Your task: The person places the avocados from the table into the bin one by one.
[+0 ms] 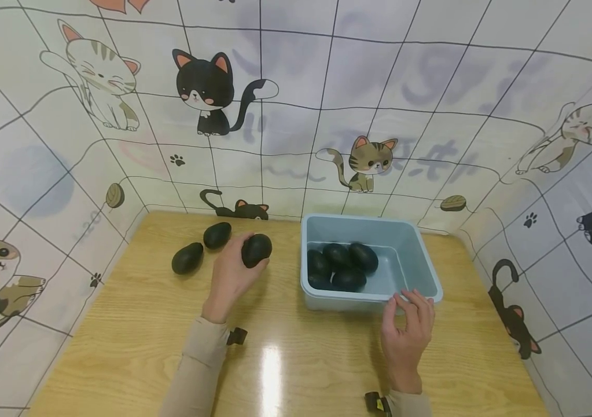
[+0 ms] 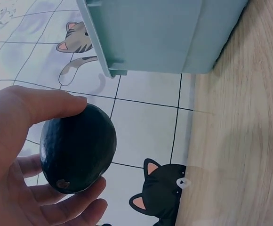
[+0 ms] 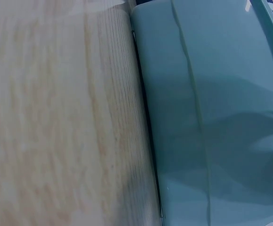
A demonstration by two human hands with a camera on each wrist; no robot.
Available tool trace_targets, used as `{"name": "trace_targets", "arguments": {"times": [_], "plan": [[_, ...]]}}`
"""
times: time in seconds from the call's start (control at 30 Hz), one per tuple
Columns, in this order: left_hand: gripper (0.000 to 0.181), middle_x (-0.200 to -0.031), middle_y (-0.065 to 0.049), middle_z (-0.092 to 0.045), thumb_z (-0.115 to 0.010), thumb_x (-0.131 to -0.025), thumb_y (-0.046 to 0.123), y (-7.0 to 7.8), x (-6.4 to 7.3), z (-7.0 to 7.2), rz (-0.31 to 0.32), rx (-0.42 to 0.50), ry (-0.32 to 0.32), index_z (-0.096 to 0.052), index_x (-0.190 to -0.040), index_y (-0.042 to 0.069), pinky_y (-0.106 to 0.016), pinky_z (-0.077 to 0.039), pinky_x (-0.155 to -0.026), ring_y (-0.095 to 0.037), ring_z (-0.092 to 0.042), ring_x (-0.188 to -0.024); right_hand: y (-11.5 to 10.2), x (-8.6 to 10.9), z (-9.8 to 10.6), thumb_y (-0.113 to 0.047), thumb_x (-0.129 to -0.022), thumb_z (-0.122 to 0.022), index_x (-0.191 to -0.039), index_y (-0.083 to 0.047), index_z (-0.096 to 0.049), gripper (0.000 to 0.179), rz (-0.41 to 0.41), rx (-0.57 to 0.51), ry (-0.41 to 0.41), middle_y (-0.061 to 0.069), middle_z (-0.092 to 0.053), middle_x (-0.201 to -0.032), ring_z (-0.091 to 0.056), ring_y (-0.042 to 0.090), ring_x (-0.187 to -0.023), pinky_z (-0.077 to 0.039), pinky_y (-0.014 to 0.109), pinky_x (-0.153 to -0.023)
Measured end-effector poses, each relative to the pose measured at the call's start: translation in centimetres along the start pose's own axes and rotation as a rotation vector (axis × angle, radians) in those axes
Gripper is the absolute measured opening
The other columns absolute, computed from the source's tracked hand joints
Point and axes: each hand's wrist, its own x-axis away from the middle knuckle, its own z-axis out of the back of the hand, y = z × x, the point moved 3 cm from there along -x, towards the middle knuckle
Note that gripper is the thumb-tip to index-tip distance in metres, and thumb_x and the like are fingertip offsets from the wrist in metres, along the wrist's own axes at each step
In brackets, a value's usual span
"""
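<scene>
In the head view my left hand [image 1: 233,275] grips a dark avocado [image 1: 256,251] above the table, left of a light-blue plastic bin [image 1: 345,300]. The left wrist view has the thumb over one side of this avocado [image 2: 77,150] and curled fingers beneath it; its stem scar shows. Two more avocados, one [image 1: 188,258] nearer and one [image 1: 217,235] farther back, lie left of that hand. Several avocados [image 1: 350,279] sit in the bin's left part. My right hand [image 1: 407,336] holds the bin's front rim near its right corner with bent fingers.
The wooden table [image 1: 296,365] carries everything and reflects a bright streak of light. Behind and on both sides stand white walls [image 1: 296,75] printed with cats and grid lines. The bin's outer wall [image 3: 212,117] fills much of the right wrist view.
</scene>
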Motion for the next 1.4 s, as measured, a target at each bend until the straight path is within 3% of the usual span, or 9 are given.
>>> {"name": "trace_targets", "arguments": {"times": [0.3,0.97,1.4], "plan": [[0.068,-0.14,-0.016,-0.066,-0.087,-0.087,0.033,0.9,0.2,-0.1,-0.02,-0.016,0.0,-0.06,-0.146,0.012,-0.058,-0.055,-0.104,-0.039,-0.066,-0.127,0.0,0.0,-0.1,0.007,-0.087,-0.073,-0.096,0.01,-0.075,0.01,0.008,0.004,0.001,0.029,-0.071,-0.11,-0.062,0.051,-0.117,-0.031,0.072,-0.122],[0.068,-0.14,-0.015,-0.067,-0.088,-0.086,0.034,2.6,0.1,-0.3,-0.049,-0.011,-0.002,-0.061,-0.146,0.014,-0.056,-0.056,-0.102,-0.039,-0.067,-0.124,-0.1,-0.1,0.1,0.006,-0.086,-0.073,-0.097,0.01,-0.075,0.011,0.024,0.004,0.004,0.029,-0.071,-0.11,-0.063,0.049,-0.118,-0.032,0.074,-0.12],[0.068,-0.138,-0.015,-0.068,-0.088,-0.086,0.033,5.0,0.0,-0.7,-0.078,0.033,-0.015,-0.062,-0.145,0.014,-0.057,-0.056,-0.1,-0.039,-0.068,-0.122,-0.2,-0.2,0.1,0.006,-0.085,-0.073,-0.095,0.01,-0.074,0.011,0.047,0.001,0.015,0.03,-0.071,-0.109,-0.062,0.051,-0.115,-0.033,0.07,-0.121]]}}
